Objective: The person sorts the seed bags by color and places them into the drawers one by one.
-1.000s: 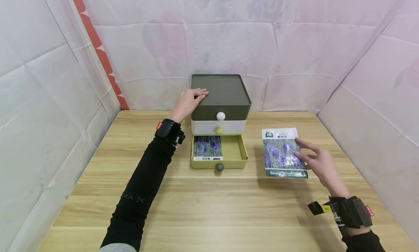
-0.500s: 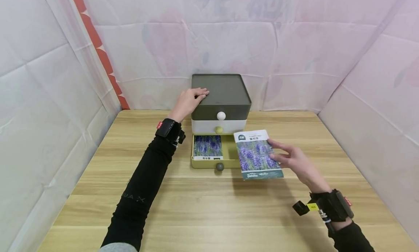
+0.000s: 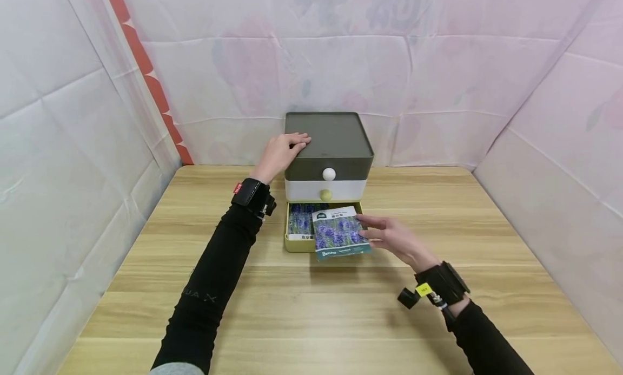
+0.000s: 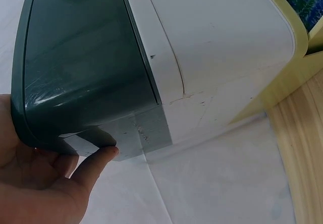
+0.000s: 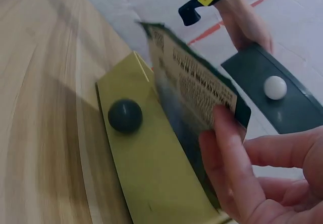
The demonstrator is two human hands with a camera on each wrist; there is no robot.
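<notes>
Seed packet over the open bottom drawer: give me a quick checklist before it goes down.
1. Right hand holds the seed packet by its edge: ok.
2. Yellow bottom drawer pulled open: ok.
3. Packet over the drawer's free right side: ok, though its near edge overhangs the front wall.
4. Other packet lies flat in the left side; overlap on landing: cannot tell.
5. Left hand rests on the dark top tier, steadying the organizer: ok.
6. Packet level: not ok, it looks tilted in the right wrist view.
</notes>
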